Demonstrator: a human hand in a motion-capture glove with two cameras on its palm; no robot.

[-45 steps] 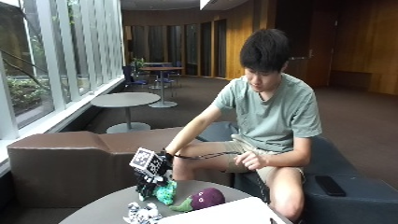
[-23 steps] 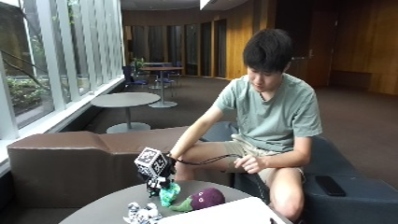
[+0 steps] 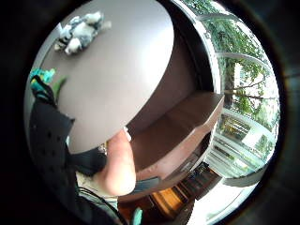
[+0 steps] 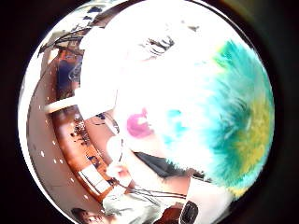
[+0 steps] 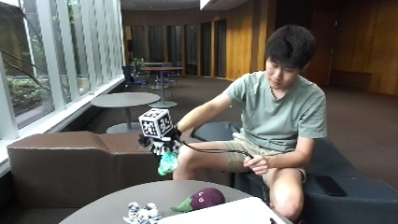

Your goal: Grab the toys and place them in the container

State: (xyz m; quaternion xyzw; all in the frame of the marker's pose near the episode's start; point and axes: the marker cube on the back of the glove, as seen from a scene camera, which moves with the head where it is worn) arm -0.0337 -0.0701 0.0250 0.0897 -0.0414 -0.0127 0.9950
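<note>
My gloved right hand (image 5: 163,142) is raised well above the round table (image 5: 124,200) and grips a teal and green plush toy (image 5: 167,163), which hangs below the fingers. That same fluffy toy (image 4: 233,126) fills much of the thumb side palm view. A purple eggplant plush (image 5: 205,198) lies on the table near the white container (image 5: 230,212). A grey and white plush animal (image 5: 142,213) lies at the table's front edge, and shows as the grey plush (image 3: 79,30) in the little finger side view.
A brown bench (image 5: 68,163) runs behind the table. The person sits on a dark seat (image 5: 348,191) with a phone (image 5: 330,185) on it; the bare hand (image 5: 258,164) rests on the thigh. Another round table (image 5: 124,99) stands by the windows.
My hand has risen from just above the table, lifting the teal plush clear of the surface. The eggplant and grey plush have stayed put.
</note>
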